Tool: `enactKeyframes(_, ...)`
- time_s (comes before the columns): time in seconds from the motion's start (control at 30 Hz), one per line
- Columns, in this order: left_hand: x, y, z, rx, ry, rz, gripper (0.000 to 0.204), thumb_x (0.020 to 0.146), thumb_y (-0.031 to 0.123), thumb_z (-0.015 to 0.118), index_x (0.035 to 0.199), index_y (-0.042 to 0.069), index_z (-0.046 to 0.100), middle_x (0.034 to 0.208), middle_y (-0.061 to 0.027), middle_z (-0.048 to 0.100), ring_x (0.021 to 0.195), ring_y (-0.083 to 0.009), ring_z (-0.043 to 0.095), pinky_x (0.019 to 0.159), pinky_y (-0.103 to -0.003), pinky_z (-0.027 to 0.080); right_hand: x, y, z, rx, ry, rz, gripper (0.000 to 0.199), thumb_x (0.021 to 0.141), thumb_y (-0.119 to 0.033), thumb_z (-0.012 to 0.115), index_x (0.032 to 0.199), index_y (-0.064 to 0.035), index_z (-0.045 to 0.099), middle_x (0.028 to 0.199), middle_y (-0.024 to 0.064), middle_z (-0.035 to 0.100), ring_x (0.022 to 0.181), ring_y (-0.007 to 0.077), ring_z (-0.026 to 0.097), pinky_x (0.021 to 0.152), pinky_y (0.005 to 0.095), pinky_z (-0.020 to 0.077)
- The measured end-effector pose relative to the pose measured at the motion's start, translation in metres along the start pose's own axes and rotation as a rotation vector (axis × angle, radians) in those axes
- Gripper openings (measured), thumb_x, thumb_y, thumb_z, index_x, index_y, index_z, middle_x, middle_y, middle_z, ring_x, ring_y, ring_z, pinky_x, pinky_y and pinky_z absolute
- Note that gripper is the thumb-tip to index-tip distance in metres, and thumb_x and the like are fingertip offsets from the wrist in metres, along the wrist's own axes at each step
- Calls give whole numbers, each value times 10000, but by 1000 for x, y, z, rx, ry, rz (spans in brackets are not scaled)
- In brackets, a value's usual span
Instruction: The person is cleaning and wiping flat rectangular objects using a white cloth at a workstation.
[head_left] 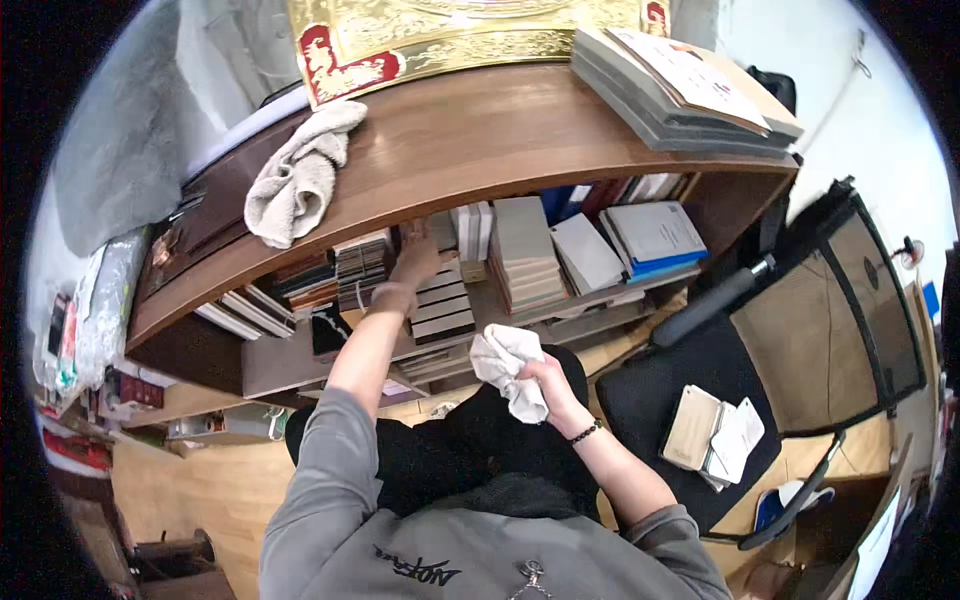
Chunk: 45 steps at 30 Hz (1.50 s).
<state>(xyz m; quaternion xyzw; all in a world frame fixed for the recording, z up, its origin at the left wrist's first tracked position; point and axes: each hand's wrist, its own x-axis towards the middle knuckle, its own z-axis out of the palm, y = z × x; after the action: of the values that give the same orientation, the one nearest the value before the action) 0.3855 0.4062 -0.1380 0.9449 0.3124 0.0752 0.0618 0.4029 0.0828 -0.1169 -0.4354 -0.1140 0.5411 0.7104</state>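
Note:
My left hand [418, 256] reaches into the shelf under the curved wooden top [470, 140], its fingers on a stack of striped sample boards [441, 305]. The fingertips are hidden behind the shelf edge. My right hand [540, 380] is held lower, in front of my lap, gripping a crumpled white cloth [506, 362]. A dark bead bracelet [587, 432] circles that wrist. Beside the striped boards stands a pile of pale grey boards [525, 250].
A beige towel [298, 180] lies on the wooden top, with grey folders [680, 90] at its right end. Blue and white books [655, 238] fill the shelf's right part. A black office chair [700, 390] carries a wooden board and papers [715, 432].

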Motion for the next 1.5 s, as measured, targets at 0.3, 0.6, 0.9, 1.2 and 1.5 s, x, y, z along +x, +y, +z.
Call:
enactKeyframes(0.3,-221,94,-80,-943,-444,246,530,846,184,592,1312,30,392,1410,-209,262,1297,-269,292,1038,-331,272,-41,-80,-44,655,-495,-157,558,875,-436,454,1200,18,457,1093,164,574,915,283,595,788,331,495)
enactKeyframes(0.6,-317,50,-78,-1180,-376,-35,458,840,42,574,1271,-18,434,1280,-159,472,1173,-205,460,986,-312,350,-160,-33,-209,3542,-2101,-614,297,835,-134,442,1058,-1,587,945,170,641,801,221,606,660,350,456)
enactKeyframes(0.9,-314,80,-89,-979,-313,127,440,855,48,562,1274,6,437,1231,-127,519,1088,-166,521,945,-281,388,-135,-1,-179,3057,-1861,-517,248,765,-103,466,838,20,668,907,217,636,894,274,614,718,414,454)
enactKeyframes(1.2,-321,64,-97,-922,-383,115,436,848,23,559,1268,4,443,1242,-133,513,1105,-177,515,923,-290,407,-196,-67,-125,3134,-2511,-3,232,856,-127,413,845,7,603,762,190,620,726,336,605,677,389,477)
enactKeyframes(1.5,-313,97,-154,-2367,-683,79,909,806,686,317,1362,-27,228,1357,-205,352,1233,-331,385,1056,-428,247,-180,-98,67,3491,-615,2004,253,787,-90,586,1038,-63,609,890,93,634,605,222,582,516,297,452)
